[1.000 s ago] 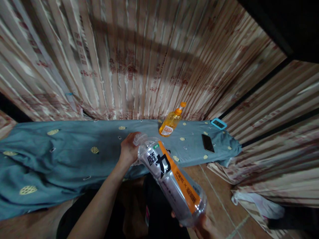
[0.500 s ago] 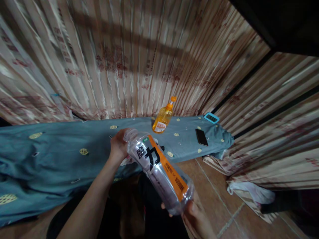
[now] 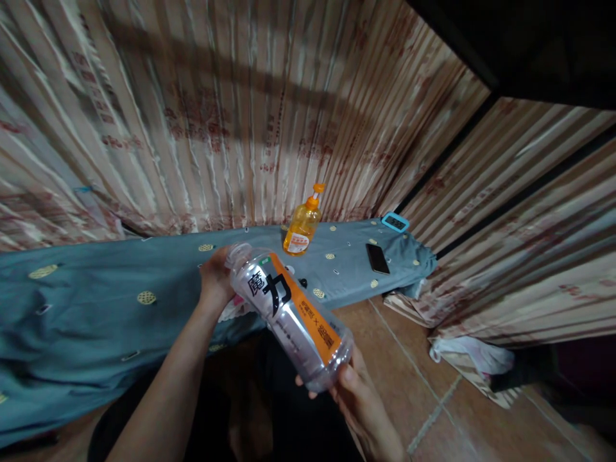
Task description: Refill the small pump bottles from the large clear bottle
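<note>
A large clear plastic drink bottle [image 3: 293,321] with a silver and orange label is held tilted in front of me, its neck toward the upper left. My left hand [image 3: 216,276] is closed around the neck end, the fingers partly hidden behind it. At the base, my right hand [image 3: 353,385] grips from below, with the thumb along the side and fingertips showing underneath. Behind the bottle, a small dark object [image 3: 303,282] and something pale and frilled [image 3: 235,309] are partly covered; I cannot make out what they are.
A grey-blue cloth with pineapple prints [image 3: 120,269] covers a long low surface. On it stand an orange pump bottle [image 3: 303,224], a black phone [image 3: 378,258] and a blue-framed digital clock [image 3: 395,222]. Striped curtains [image 3: 231,115] hang behind. Right, a white cloth or bag [image 3: 474,354] lies by the tiled floor [image 3: 404,366].
The whole view has shifted, so everything sits slightly further left. Both hands keep hold of the drink bottle, whose base end has risen a little in the picture.
</note>
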`<state>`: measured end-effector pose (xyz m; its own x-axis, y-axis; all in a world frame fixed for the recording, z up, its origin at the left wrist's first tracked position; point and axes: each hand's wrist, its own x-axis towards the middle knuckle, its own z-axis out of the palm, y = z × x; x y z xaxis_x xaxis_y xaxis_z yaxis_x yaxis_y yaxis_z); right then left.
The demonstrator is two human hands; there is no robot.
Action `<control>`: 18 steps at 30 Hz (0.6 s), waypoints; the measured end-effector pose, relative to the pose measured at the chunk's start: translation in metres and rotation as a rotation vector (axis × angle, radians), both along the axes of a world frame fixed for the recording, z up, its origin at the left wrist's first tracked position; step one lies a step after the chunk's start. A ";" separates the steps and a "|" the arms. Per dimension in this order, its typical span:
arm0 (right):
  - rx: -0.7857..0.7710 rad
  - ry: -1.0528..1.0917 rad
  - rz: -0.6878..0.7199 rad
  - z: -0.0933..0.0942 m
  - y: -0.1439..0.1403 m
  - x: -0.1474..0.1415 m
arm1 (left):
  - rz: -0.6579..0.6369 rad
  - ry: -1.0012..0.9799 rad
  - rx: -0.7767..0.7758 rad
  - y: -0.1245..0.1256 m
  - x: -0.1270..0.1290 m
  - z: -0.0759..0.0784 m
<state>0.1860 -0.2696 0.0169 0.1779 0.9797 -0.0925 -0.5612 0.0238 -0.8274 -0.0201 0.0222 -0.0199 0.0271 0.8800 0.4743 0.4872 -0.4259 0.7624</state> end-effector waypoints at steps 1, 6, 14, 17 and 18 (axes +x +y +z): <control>0.010 0.010 0.003 0.000 0.001 0.000 | 0.017 0.011 0.005 0.000 0.001 0.000; 0.052 0.042 0.028 -0.004 0.003 0.002 | 0.034 0.039 0.041 0.003 0.005 0.001; -0.070 0.049 -0.130 0.011 0.001 -0.010 | 0.051 0.041 -0.011 0.002 0.008 0.004; -0.081 0.048 -0.133 0.019 0.000 -0.016 | 0.012 0.019 -0.029 0.003 0.008 0.001; -0.085 0.046 -0.127 0.022 0.000 -0.018 | -0.009 0.003 -0.029 0.004 0.008 0.000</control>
<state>0.1684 -0.2691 0.0387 0.2940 0.9377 -0.1851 -0.5956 0.0283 -0.8028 -0.0117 0.0257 -0.0202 0.0361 0.8929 0.4487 0.4856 -0.4081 0.7730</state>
